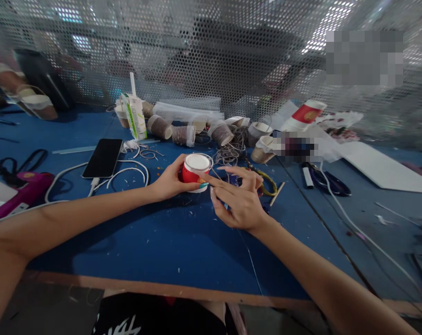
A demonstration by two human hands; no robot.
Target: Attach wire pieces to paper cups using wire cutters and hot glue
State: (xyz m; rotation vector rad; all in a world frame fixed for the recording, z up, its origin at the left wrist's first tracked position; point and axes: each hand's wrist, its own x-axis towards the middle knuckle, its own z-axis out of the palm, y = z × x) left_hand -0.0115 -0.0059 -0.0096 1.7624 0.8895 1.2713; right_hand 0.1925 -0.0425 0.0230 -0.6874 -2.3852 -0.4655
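My left hand [169,180] is closed around the side of a small red and white paper cup [189,176], its thumb across the front. A pale round face of the cup points up, ringed by a thin grey cord [212,163]. The cord leads off the cup's right side toward my right hand [240,200]. That hand is open, its fingers stretched out and spread, with the index fingertip against the front of the cup. Whether the cord lies between its fingers, I cannot tell. A fine clear thread [252,263] runs down the table below my right hand.
Behind the cup lie several cord-wrapped paper cups [183,136] and a tangle of grey cord [232,148]. A phone [102,158] on a white cable and a purple tool [31,190] are left. Yellow-handled scissors [272,184] lie right; perforated metal [183,56] rises behind.
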